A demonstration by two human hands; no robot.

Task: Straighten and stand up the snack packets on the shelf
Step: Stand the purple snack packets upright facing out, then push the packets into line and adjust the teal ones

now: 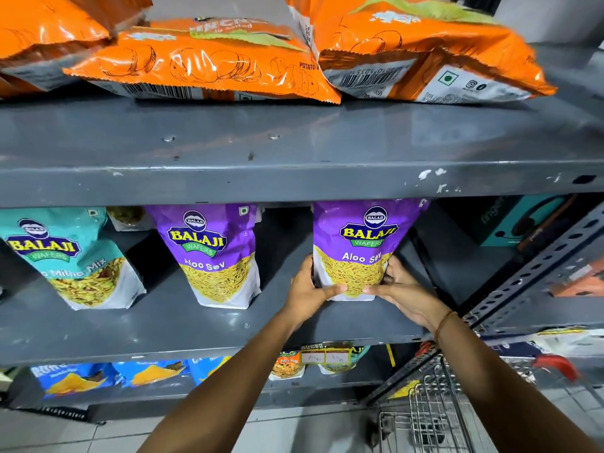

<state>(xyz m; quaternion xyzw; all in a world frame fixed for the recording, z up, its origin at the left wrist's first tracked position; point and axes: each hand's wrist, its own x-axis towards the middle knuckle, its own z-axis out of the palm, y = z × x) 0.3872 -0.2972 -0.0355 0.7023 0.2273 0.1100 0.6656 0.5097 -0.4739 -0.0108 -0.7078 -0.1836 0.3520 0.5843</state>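
Observation:
A purple Aloo Sev packet (362, 243) stands upright on the middle grey shelf (196, 325). My left hand (309, 289) grips its lower left side and my right hand (403, 289) grips its lower right side, thumbs across the front. A second purple Aloo Sev packet (214, 253) stands upright to the left, apart from my hands. Further left stands a teal Mitha Mix packet (73, 256), leaning slightly. On the top shelf (294, 142) several orange chip packets (202, 63) lie flat.
A perforated metal upright (536, 273) runs diagonally at the right. A wire trolley (434, 413) with a red handle sits bottom right. Blue packets (108, 377) lie on the lowest shelf. A dark box (519, 220) sits behind at the right.

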